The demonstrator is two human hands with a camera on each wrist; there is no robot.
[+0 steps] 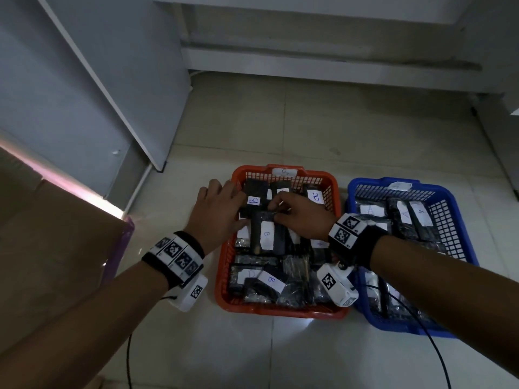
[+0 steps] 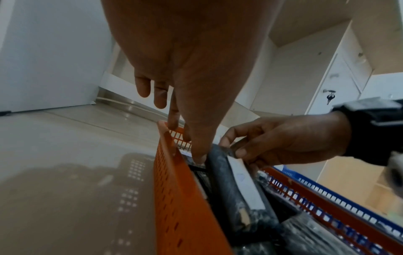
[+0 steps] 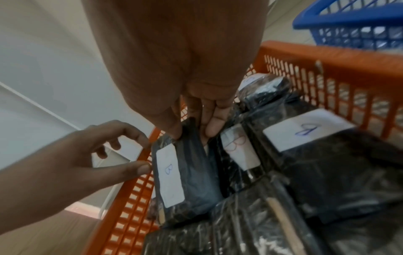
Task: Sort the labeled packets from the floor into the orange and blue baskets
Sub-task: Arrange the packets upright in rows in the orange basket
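The orange basket (image 1: 224,265) holds several black packets with white B labels. My right hand (image 1: 276,211) pinches the far end of one B packet (image 1: 266,234) between thumb and fingers, in the basket's left part. The wrist view shows that pinch (image 3: 194,132) on the packet (image 3: 196,181). My left hand (image 1: 230,203) hovers over the basket's far left corner with fingers relaxed. Its thumb (image 3: 141,169) touches the packet's left edge. The blue basket (image 1: 455,231) to the right holds packets labelled A (image 1: 370,210).
A cardboard box (image 1: 56,248) stands at the left with a purple bin edge (image 1: 126,234) beside it. A white cabinet (image 1: 98,94) rises behind the box. Black cables (image 1: 421,332) trail from my wrists over the blue basket. Bare tiled floor (image 1: 266,355) lies in front.
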